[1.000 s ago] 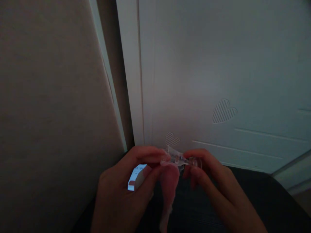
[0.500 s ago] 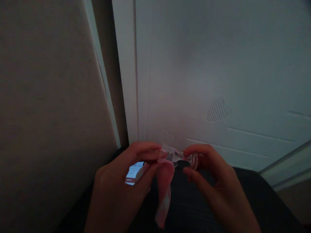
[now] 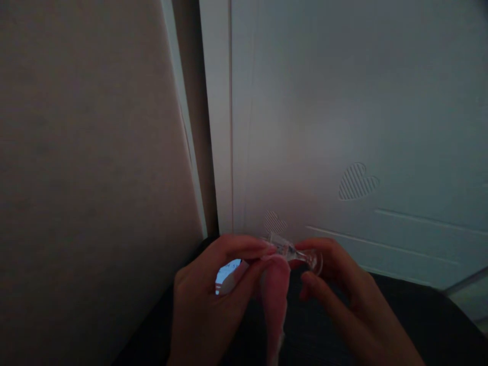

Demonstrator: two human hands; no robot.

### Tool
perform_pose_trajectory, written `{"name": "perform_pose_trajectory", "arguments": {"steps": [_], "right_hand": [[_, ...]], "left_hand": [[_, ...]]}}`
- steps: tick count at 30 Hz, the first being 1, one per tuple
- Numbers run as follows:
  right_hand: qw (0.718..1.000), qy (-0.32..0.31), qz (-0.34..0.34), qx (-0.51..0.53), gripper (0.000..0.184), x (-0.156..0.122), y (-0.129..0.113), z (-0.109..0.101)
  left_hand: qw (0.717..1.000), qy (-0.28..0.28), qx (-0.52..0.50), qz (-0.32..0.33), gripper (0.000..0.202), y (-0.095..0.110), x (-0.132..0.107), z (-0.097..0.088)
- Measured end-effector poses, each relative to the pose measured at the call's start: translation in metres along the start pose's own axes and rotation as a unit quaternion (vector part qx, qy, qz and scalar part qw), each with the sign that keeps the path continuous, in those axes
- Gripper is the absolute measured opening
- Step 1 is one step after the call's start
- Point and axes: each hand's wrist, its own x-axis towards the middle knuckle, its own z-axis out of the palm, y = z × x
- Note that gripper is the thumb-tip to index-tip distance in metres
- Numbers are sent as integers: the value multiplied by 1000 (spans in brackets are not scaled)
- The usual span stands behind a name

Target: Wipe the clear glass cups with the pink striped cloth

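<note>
A small clear stemmed glass (image 3: 303, 255) lies sideways between my hands, its bowl to the left and its round foot to the right. My left hand (image 3: 217, 287) is closed on the bowl end, pinching a pink cloth (image 3: 275, 297) against it. The cloth hangs down in a long fold below the fingers. My right hand (image 3: 345, 292) curls its fingers behind the stem and foot, touching them. Its thumb sits just below the foot, a little apart from it. Part of the bowl is hidden by the left fingers and cloth.
Behind my left hand a lit phone screen (image 3: 227, 274) shows partly. Beneath the hands is a dark surface (image 3: 316, 330). A white panel (image 3: 297, 127) with embossed hearts stands in front, and a beige wall (image 3: 95, 152) rises on the left. The light is dim.
Both hands and the glass appear further right and slightly lower as the view shifts. The glass now tilts down toward its foot. The cloth hangs straighter, and less of the phone screen shows.
</note>
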Motion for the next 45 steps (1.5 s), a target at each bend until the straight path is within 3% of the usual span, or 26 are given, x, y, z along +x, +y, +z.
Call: {"name": "perform_pose_trajectory", "arguments": {"steps": [6, 15, 20, 24, 32, 39, 41, 45], "right_hand": [[992, 102, -72, 6, 27, -8, -6, -1], [989, 114, -59, 76, 18, -8, -7, -1], [982, 147, -30, 117, 12, -12, -13, 2], [978, 175, -46, 104, 12, -13, -12, -4], [979, 136, -85, 125, 16, -12, -7, -9], [961, 93, -133, 223, 8, -12, 2, 1], [957, 83, -153, 234, 15, -11, 3, 3], [957, 50, -174, 225, 15, -6, -2, 2]], "left_hand": [[999, -20, 7, 48, 31, -6, 1, -3], [999, -31, 13, 22, 36, -12, -2, -4], [999, -35, 20, 0, 24, -12, 1, 0], [997, -55, 48, -22, 18, -16, 9, -1], [991, -96, 78, 41, 10, -16, 17, -7], [994, -70, 80, 9, 6, -27, 23, -10], [995, -66, 72, -5, 5, -31, 24, -12], [995, -70, 56, -37, 8, -24, 21, -15]]}}
